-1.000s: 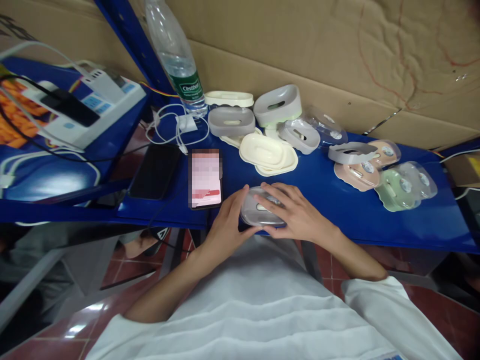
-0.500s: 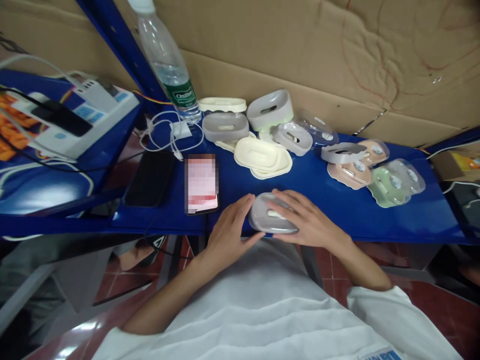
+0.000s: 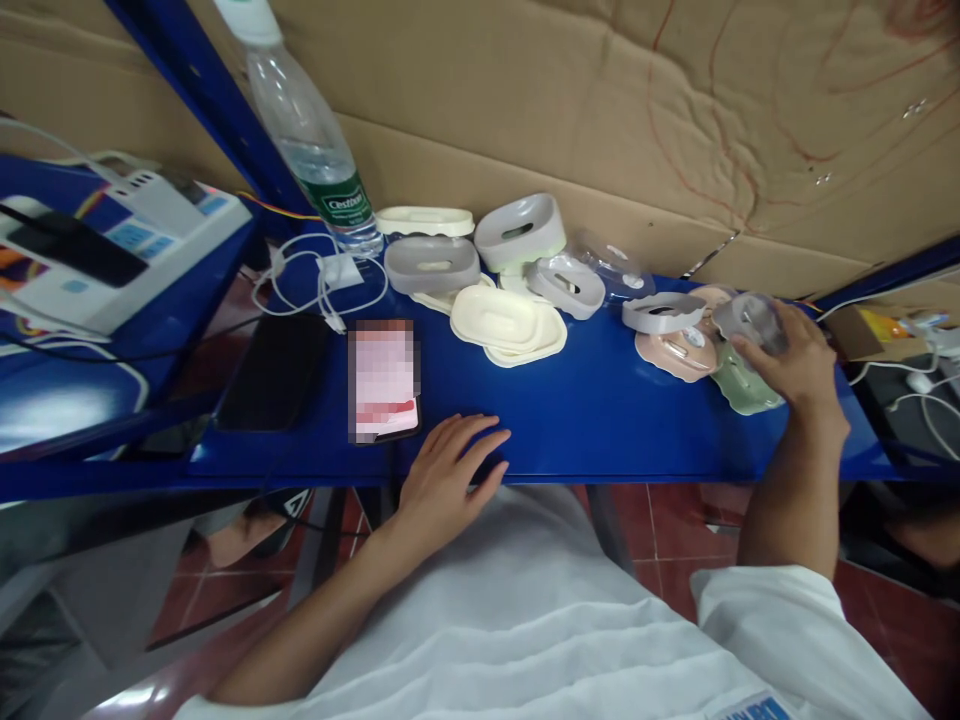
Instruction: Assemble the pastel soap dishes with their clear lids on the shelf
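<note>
My right hand (image 3: 802,350) is wrapped round a grey soap dish (image 3: 750,320) with a clear cover, at the right end of the blue table. Under and beside it lie a green soap dish part (image 3: 744,385), a pink one (image 3: 679,355) and a grey oval ring (image 3: 664,312). My left hand (image 3: 454,470) rests at the table's front edge, fingers apart, with nothing in it. Ahead of it are cream oval trays (image 3: 506,318) and grey oval shells (image 3: 431,265). Part of the held dish is hidden by my fingers.
A phone with a lit, blurred screen (image 3: 384,380) and a dark phone (image 3: 274,375) lie on the left. Behind them stand a water bottle (image 3: 315,160) and a white cable (image 3: 285,270). A power strip (image 3: 97,270) sits further left. Cardboard (image 3: 487,100) backs the table.
My right hand has carried the grey soap dish from the front middle to the pile on the right. My left hand has let go of it and stays near the front edge.
</note>
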Motion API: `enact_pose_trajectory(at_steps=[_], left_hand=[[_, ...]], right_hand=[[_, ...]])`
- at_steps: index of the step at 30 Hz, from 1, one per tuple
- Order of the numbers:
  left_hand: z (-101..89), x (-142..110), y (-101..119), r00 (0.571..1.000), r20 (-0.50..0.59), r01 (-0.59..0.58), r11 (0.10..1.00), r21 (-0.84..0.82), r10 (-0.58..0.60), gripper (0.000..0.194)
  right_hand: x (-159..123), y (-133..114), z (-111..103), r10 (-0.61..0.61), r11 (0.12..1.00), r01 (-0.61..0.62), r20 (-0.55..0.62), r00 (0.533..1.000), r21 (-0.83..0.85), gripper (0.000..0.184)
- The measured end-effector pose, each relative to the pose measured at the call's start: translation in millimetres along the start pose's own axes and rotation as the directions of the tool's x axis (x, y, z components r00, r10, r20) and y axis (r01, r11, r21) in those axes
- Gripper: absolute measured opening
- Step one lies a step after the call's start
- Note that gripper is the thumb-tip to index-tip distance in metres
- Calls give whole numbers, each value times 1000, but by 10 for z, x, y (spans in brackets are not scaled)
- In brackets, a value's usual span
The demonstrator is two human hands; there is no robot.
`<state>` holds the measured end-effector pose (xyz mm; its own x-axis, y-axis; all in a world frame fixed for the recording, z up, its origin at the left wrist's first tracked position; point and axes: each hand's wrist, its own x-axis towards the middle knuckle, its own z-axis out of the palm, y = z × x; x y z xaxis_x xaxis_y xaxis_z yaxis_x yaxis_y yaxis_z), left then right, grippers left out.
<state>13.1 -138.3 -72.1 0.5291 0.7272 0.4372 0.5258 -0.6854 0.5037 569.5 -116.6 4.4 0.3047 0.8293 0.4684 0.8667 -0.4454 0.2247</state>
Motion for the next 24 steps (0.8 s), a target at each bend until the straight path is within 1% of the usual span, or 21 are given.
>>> enact_pose_trajectory(at_steps=[2, 3, 4, 6, 8, 10, 12, 14, 15, 16, 18, 20, 22, 24], left_hand=[[7, 11, 7, 1000, 4, -6, 1000, 12, 6, 27], [10, 15, 11, 1000, 5, -7, 1000, 21, 7, 26], [14, 19, 14, 1000, 7, -10, 1000, 30, 9, 25], [19, 21, 18, 1000, 9, -17, 999, 45, 17, 24], [20, 19, 20, 1000, 8, -23, 998, 55, 23, 23], [15, 15, 22, 1000, 12, -24, 998, 60, 23, 22], [5, 11, 25, 1000, 21, -22, 998, 61, 21, 22], [-7, 10, 30, 999, 27, -19, 998, 59, 18, 23], [-12, 10, 33, 999, 28, -18, 998, 57, 17, 24], [-16, 11, 36, 1000, 26, -17, 998, 53, 16, 25], [-21, 13, 42, 1000, 17, -16, 999, 44, 15, 28], [-23, 15, 47, 1000, 11, -10, 999, 41, 10, 30], [-23, 16, 53, 1000, 14, -1, 999, 45, 0, 30], [-20, 13, 58, 1000, 25, 5, 999, 52, -6, 30]], right_hand=[[-74, -103, -103, 59, 998, -59, 21, 998, 7, 81], [-116, -191, -187, 57, 998, -58, 14, 998, 29, 84], [-155, -299, -280, 22, 998, -21, -17, 1000, 53, 83], [-205, -564, -451, -138, 980, 147, -80, 987, 131, 74], [-190, -849, -552, -322, 919, 336, -97, 942, 208, 65], [-104, -1097, -574, -455, 854, 453, -55, 889, 255, 57], [21, -1274, -565, -539, 815, 508, 41, 841, 278, 47], [121, -1386, -600, -570, 798, 520, 101, 815, 305, 39], [142, -1427, -650, -582, 782, 526, 92, 808, 334, 38], [140, -1464, -724, -590, 761, 530, 56, 806, 374, 38], [73, -1538, -923, -589, 695, 538, -52, 806, 476, 39], [-41, -1632, -1127, -575, 626, 523, -111, 811, 578, 41], [-145, -1753, -1255, -576, 563, 477, -94, 812, 675, 42], [-204, -1895, -1261, -629, 487, 404, -9, 777, 774, 44]])
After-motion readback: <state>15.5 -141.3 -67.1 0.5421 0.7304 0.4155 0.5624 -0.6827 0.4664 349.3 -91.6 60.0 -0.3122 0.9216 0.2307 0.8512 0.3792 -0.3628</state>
